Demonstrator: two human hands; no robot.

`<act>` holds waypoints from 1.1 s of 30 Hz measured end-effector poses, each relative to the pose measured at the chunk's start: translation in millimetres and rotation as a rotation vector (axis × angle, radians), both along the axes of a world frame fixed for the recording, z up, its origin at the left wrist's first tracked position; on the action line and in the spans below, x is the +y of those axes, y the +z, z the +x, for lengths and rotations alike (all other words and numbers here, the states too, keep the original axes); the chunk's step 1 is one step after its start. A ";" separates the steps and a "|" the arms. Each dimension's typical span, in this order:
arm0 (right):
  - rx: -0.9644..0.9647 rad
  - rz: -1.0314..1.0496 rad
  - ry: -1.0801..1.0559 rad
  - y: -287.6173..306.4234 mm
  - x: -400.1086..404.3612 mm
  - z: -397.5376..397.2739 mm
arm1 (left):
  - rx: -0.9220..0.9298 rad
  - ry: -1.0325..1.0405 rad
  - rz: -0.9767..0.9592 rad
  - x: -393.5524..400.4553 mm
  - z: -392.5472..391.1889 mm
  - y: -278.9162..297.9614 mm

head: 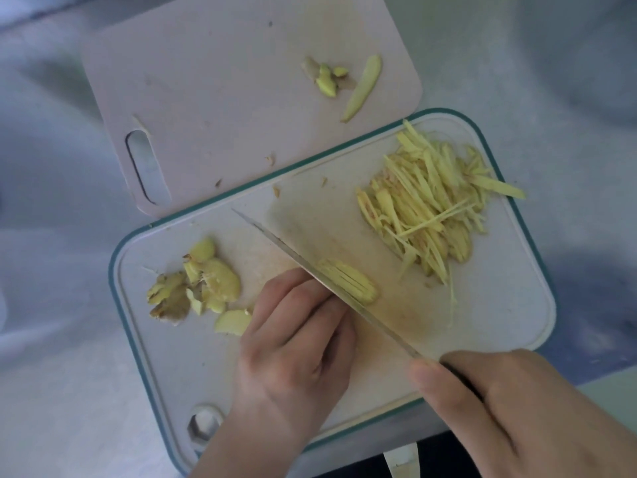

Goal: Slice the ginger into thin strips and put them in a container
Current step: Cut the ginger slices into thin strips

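My left hand (pixel 296 336) curls on the pale yellow ginger slice stack (pixel 348 279) at frame centre, fingertips tucked. My right hand (pixel 510 408) grips the steel knife (pixel 310 267); these light, stiff, slippery slices probably need firm downward pinning.

Two cutting boards lie on the bench (pixel 51 236). The far board (pixel 224 108) sits behind the near board (pixel 499 305), and their edges overlap. Near the far board's right edge lie a few ginger scraps (pixel 327 79). On the near board, a pile of ginger strips (pixel 431 198) lies toward the right far corner and ginger trimmings (pixel 196 284) toward the left edge. Between them the knife (pixel 331 291) lies slantwise, with a sliced ginger piece (pixel 351 279) touching its right side. The left hand (pixel 296 343) is left of the blade, the right hand (pixel 517 408) at the near right corner.
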State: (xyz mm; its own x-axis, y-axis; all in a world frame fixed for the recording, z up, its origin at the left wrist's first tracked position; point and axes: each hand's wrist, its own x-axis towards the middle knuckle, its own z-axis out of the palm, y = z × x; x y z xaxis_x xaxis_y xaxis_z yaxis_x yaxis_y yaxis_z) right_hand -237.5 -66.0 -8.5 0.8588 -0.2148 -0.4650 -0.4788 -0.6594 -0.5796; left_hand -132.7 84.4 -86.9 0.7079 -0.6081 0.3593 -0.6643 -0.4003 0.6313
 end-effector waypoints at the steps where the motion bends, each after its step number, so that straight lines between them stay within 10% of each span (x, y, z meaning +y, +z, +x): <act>1: -0.114 -0.115 -0.016 -0.8 0.7 -9.3 | -0.004 -0.002 0.003 0.1 0.0 0.0; 10: 0.068 0.193 -0.127 5.2 0.8 12.6 | -0.018 0.019 0.001 1.7 -0.5 2.0; 13: -0.078 -0.108 -0.027 -0.5 2.4 -12.0 | -0.033 0.027 0.010 2.8 -0.1 1.7; 33: 0.088 0.181 -0.138 1.2 -0.6 8.6 | -0.046 0.013 -0.004 2.8 -1.5 0.8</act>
State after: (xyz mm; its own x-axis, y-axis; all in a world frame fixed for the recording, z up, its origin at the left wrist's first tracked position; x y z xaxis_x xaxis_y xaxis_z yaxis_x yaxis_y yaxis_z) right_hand -228.9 -66.6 -7.3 0.7819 -0.2338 -0.5779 -0.6107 -0.4737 -0.6346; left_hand -134.3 87.2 -86.0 0.6986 -0.5974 0.3937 -0.6871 -0.4068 0.6019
